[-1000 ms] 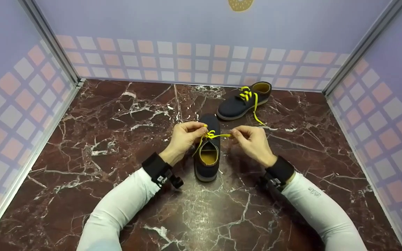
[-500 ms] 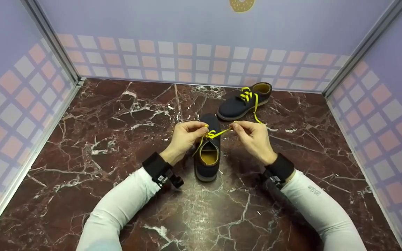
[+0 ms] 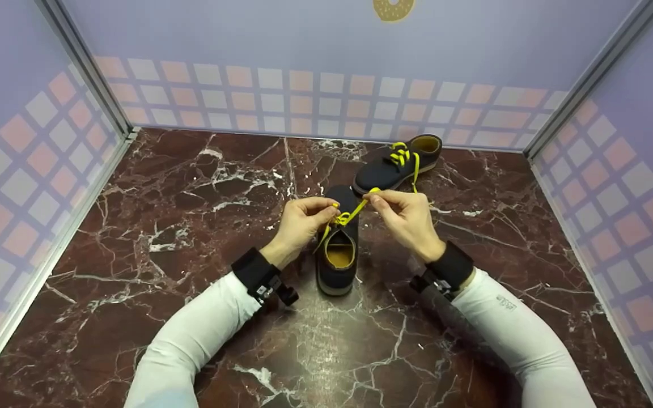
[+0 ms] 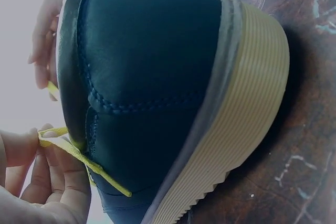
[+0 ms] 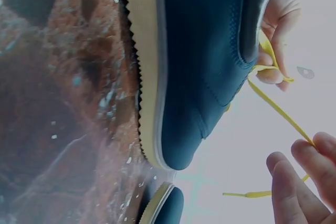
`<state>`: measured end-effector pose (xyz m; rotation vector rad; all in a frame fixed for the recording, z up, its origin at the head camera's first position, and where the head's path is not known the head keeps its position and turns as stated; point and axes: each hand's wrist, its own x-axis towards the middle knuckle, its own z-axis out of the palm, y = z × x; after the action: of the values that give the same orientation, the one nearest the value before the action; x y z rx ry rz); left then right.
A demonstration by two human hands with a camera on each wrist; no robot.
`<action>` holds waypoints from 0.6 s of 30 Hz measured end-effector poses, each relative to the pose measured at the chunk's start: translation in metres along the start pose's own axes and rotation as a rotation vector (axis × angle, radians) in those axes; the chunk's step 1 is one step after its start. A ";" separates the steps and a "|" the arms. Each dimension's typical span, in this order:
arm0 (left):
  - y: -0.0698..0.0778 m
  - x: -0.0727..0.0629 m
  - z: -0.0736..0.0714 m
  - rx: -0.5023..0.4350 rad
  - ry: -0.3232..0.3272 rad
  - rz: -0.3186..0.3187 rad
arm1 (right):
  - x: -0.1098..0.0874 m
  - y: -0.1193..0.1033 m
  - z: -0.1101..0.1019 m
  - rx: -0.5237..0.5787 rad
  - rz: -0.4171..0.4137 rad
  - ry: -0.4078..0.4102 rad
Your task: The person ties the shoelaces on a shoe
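Note:
A dark navy shoe [image 3: 335, 277] with a tan ridged sole stands on the marbled surface, toe pointing away and heel nearest me. At its left side my left hand [image 3: 301, 226] pinches a loop of yellow shoelace [image 4: 73, 150] between thumb and forefinger; that lace's loose end hangs along the shoe's side. My right hand [image 3: 408, 221] holds the other yellow lace [image 5: 281, 111], drawn taut from the eyelets up and to the right. In the right wrist view, the free tip of this lace sticks out past the fingers.
A second navy shoe [image 3: 380, 173] with yellow laces lies at an angle behind and right, close to the first shoe's toe. Purple panels with a checked band, such as the back wall [image 3: 326, 102], enclose the surface on three sides.
My right hand has moved forward and slightly left, swinging its lace from level to a steep slant toward the shoe's toe. The left hand stays put, still pinching its loop.

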<state>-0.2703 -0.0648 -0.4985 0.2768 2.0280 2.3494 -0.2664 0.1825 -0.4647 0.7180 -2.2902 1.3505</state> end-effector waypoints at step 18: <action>0.000 0.000 -0.001 0.010 -0.029 0.037 | 0.029 -0.015 0.015 0.249 0.195 -0.173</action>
<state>-0.2706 -0.0660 -0.4987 0.3493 2.0401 2.3430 -0.2811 0.1562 -0.4456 0.7288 -2.4027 1.7490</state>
